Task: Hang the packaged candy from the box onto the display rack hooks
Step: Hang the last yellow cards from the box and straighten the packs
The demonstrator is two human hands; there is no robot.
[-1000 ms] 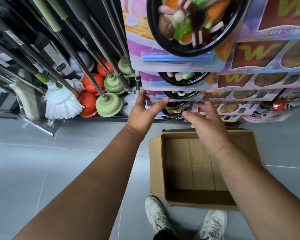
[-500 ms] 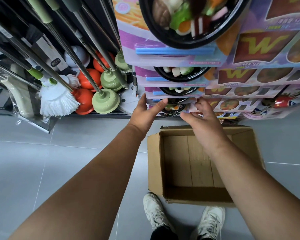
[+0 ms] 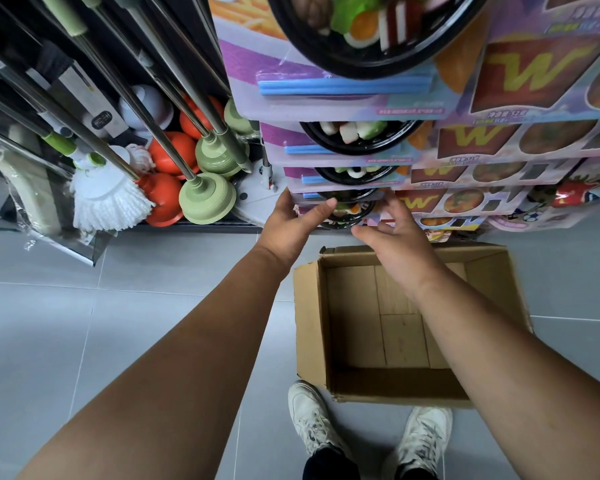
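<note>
Your left hand (image 3: 291, 225) has kept pinching the left edge of the lowest purple-carded candy pack with a black bowl tray (image 3: 349, 211), at the bottom edge of the display rack (image 3: 266, 168), your right hand (image 3: 397, 237) has curled higher round its right side, probably seating it on a hidden hook, and the brown cardboard box (image 3: 310, 323) sits empty.

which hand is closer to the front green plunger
Left. The left hand grips the left edge of the lowest candy package, just right of the front green plunger. The right hand is farther right, holding the package's other side.
</note>
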